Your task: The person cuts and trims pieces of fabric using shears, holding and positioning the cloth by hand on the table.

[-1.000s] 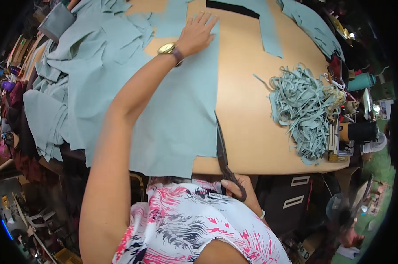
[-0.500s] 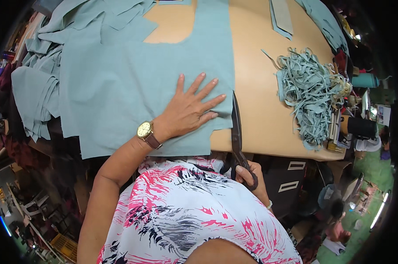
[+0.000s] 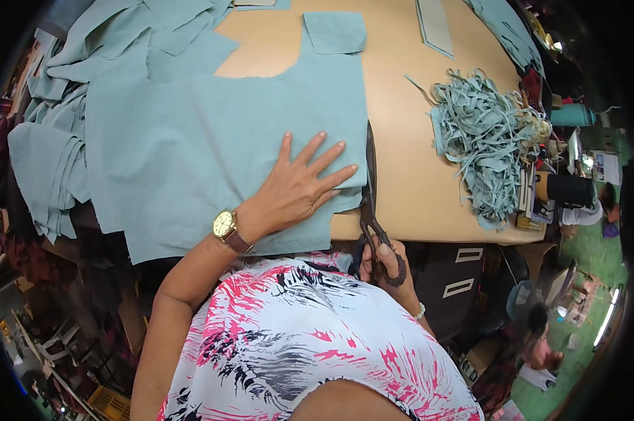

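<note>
A large piece of blue-green fabric (image 3: 163, 147) lies spread on the tan tabletop, its curved cutout at the far side and a folded flap (image 3: 334, 34) at its far right end. My left hand (image 3: 299, 186) rests flat on the cloth with fingers spread, near the right edge. My right hand (image 3: 388, 263), at the table's front edge, grips the handles of dark fabric scissors (image 3: 370, 203). Their blades point away from me along the fabric's right edge. Whether a blade lies under the cloth I cannot tell.
A tangled heap of thin fabric strips (image 3: 482, 144) sits on the right of the tan table (image 3: 401, 189). More cut fabric pieces (image 3: 47, 175) are stacked at the left, some hanging over the edge. A pale flat pattern piece (image 3: 435, 27) lies at the far right.
My left hand has slid slightly nearer, and the fabric has come nearer with it. The scissors' handles have moved away from me and spread apart. The fabric's far right end now shows as a folded flap.
</note>
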Demonstrator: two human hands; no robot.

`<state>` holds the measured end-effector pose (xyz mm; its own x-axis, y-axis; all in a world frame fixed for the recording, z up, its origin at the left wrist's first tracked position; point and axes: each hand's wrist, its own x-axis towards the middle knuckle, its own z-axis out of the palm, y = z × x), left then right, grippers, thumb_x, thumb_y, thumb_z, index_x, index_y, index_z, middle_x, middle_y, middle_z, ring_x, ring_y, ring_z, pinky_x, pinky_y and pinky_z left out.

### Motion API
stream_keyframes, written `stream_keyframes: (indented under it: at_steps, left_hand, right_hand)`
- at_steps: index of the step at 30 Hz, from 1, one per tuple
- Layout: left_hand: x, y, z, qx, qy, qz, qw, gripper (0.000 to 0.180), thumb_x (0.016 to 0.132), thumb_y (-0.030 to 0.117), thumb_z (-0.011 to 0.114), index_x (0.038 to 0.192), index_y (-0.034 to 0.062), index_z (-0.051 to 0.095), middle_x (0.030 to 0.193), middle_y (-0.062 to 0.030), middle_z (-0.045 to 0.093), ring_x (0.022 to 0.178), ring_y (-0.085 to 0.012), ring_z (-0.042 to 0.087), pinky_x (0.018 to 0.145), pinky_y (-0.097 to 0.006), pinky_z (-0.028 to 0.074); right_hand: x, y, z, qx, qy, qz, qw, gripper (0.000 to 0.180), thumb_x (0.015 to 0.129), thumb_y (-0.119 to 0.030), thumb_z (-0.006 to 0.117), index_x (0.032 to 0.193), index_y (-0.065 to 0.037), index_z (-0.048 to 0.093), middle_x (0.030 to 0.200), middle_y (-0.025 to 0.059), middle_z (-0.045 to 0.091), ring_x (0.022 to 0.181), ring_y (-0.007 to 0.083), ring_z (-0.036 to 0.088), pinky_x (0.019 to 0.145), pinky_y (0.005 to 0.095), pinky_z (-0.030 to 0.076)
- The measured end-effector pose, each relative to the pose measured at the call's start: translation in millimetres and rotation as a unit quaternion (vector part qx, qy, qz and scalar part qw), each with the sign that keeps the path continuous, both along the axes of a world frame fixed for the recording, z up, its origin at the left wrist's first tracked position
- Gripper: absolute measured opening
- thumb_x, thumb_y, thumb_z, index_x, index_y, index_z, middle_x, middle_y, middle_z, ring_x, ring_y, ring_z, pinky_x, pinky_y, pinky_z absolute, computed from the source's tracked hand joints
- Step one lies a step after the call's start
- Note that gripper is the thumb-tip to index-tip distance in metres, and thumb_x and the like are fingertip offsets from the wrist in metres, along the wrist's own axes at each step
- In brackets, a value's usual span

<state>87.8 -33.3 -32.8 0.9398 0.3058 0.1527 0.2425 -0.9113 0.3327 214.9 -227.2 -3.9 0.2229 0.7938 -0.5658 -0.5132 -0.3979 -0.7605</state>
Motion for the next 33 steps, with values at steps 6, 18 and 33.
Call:
stream_keyframes:
  at_steps: [6, 18, 33]
  left_hand:
    - [-3.7, -3.3, 3.0, -0.003, 0.007, 0.0, 1.0, 0.048, 0.084, 0.026, 0.053, 0.13, 0.0243, 0.04, 0.138, -0.0079, 0.033, 0.127, -0.0301, 0.028, 0.095, -0.061, 0.023]
    - [-2.9, -4.2, -0.6, 0.008, 0.005, -0.001, 1.0, 0.048, 0.084, 0.027, 0.053, 0.13, 0.0252, 0.04, 0.138, -0.0075, 0.034, 0.127, -0.03, 0.028, 0.095, -0.061, 0.023]
    - [-3.1, -4.1, -0.9, 0.005, 0.005, -0.007, 1.0, 0.05, 0.083, 0.027, 0.054, 0.131, 0.0271, 0.039, 0.139, -0.0071, 0.032, 0.127, -0.0307, 0.029, 0.096, -0.062, 0.022]
  right_hand:
    - [-4.2, 1.0, -2.4, 0.011, 0.005, -0.022, 1.0, 0.04, 0.081, -0.039, 0.059, 0.074, -0.001, 0.051, 0.058, 0.0048, 0.048, 0.05, 0.0131, 0.051, 0.046, 0.0238, 0.041]
    - [-7.8, 2.8, 0.2, 0.016, -0.03, 0.001, 0.999, 0.039, 0.083, -0.036, 0.056, 0.07, -0.001, 0.049, 0.058, 0.0042, 0.047, 0.051, 0.0123, 0.052, 0.048, 0.0238, 0.041]
    - [-7.7, 1.0, 5.1, -0.056, -0.076, 0.015, 0.995, 0.028, 0.084, -0.026, 0.057, 0.071, -0.002, 0.052, 0.053, 0.0002, 0.047, 0.045, 0.0068, 0.047, 0.044, 0.0202, 0.037]
